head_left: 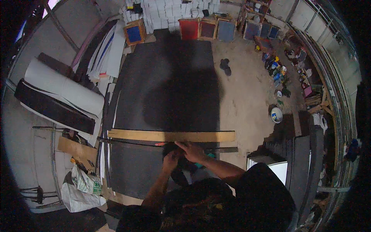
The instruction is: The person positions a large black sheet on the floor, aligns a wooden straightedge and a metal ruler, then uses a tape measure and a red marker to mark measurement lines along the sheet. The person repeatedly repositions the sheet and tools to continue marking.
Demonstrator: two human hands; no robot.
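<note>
My left hand and my right hand meet close together in front of my body, over the near part of a large dark sheet. The left hand's fingers are curled in; what they hold, if anything, is lost in shadow. My right hand's fingers reach out to the left, just above the left hand, with nothing plainly in them. Beside the fingertips lies a small thin orange-red thing, its kind unclear. A long light wooden board crosses the sheet just beyond my hands, and a narrow dark strip runs nearer.
Left of the sheet lie large white rolls and white sacks. Framed panels stand along the back before stacked white blocks. At right are dark shoes, a white bucket, scattered bottles and a dark stack of sheets.
</note>
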